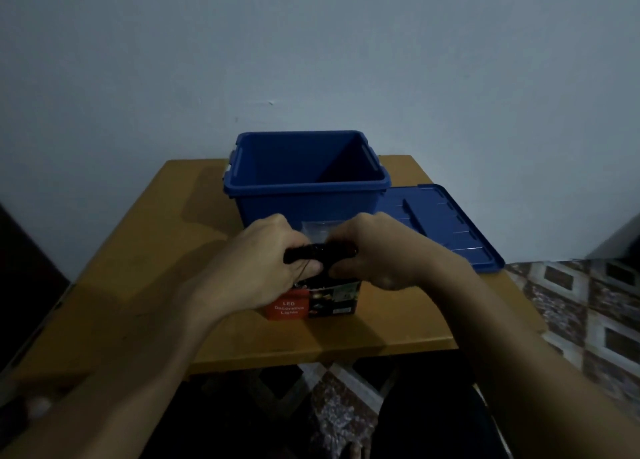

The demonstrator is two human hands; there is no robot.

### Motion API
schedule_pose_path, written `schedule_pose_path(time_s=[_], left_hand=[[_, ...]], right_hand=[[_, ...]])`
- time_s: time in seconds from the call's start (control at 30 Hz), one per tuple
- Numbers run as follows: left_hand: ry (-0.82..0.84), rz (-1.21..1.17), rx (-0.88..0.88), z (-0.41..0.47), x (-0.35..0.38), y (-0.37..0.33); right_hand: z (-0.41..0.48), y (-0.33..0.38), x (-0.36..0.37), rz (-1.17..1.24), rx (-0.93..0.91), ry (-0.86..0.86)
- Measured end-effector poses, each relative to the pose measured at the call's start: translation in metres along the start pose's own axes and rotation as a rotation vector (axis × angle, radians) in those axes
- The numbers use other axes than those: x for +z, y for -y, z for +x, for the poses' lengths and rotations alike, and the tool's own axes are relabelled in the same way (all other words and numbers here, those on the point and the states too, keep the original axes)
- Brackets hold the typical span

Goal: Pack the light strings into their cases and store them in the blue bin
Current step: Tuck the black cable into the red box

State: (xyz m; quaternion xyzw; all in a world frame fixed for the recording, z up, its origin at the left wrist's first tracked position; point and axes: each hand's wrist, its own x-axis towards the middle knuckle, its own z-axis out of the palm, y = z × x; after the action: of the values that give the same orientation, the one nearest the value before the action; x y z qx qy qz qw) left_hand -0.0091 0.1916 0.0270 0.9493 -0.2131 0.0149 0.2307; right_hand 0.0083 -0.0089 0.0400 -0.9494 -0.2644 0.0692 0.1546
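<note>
A small cardboard case (301,306) is seen standing on a wooden table (138,268), near its front edge. It is box-shaped with a glossy print: an orange panel with the words "LED Decorative Lights" on the left and a dark photo panel on the right.

Directly above the top of the case, a light string (313,251) is held as a tight, dark, roll-shaped bundle lying crosswise. The left hand (266,257) is curled round the left end of the bundle. The right hand (374,250) is curled round the right end, with the fingers bent. Only the short middle part of the bundle is left visible between them. A thin wire (302,275) is seen running from the bundle down toward the case, beside the left thumb. It cannot be told whether the bundle already touches the case, because the top of the case is covered by the hands. A piece of clear, shiny plastic (317,230) is visible just behind the bundle, between the two hands.

Behind the hands, a bin (304,186) of smooth blue plastic is placed on the table. It is rectangular and deep, with a thick rim, and it stands open. Its flat blue lid (450,230), ribbed on the surface, is laid on the table just to the right of the bin and reaches past the table edge. A plain pale wall (311,60) is seen behind, and a patterned tiled floor (571,302) at the right.
</note>
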Motion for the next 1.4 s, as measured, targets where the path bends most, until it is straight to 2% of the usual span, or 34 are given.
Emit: schedule_pose_path(time_s=[0.13,0.3,0.47,0.53,0.73,0.93,1.03,1.1,1.23,1.4], left_hand=[[-0.127,-0.109,-0.087,-0.014,0.003,0.006],[-0.385,-0.204,-0.175,-0.033,0.019,0.011],[-0.441,-0.318,-0.15,-0.054,0.03,0.017],[-0.403,-0.363,-0.128,-0.06,0.034,0.02],[-0.333,-0.383,-0.123,-0.066,0.044,0.024],[-0.319,-0.309,-0.094,-0.055,0.048,0.015],[-0.287,-0.263,-0.093,-0.051,0.05,0.01],[-0.258,-0.225,-0.101,-0.049,0.051,0.008],[-0.188,-0.135,-0.118,-0.05,0.054,0.009],[-0.118,0.091,-0.133,-0.052,0.048,0.008]], right_hand=[[0.008,0.002,0.013,-0.08,0.041,0.001],[0.004,0.003,0.017,-0.03,0.072,-0.053],[-0.018,0.003,0.014,0.165,0.161,-0.23],[-0.031,0.0,0.014,0.202,0.209,-0.274],[-0.059,-0.007,0.025,0.346,0.305,-0.24],[-0.05,0.002,0.036,0.496,0.293,-0.446],[-0.041,0.009,0.042,0.472,0.277,-0.569],[-0.034,0.016,0.046,0.345,0.247,-0.584],[-0.023,0.017,0.053,0.088,0.16,-0.562],[-0.02,0.014,0.041,-0.02,0.171,-0.288]])
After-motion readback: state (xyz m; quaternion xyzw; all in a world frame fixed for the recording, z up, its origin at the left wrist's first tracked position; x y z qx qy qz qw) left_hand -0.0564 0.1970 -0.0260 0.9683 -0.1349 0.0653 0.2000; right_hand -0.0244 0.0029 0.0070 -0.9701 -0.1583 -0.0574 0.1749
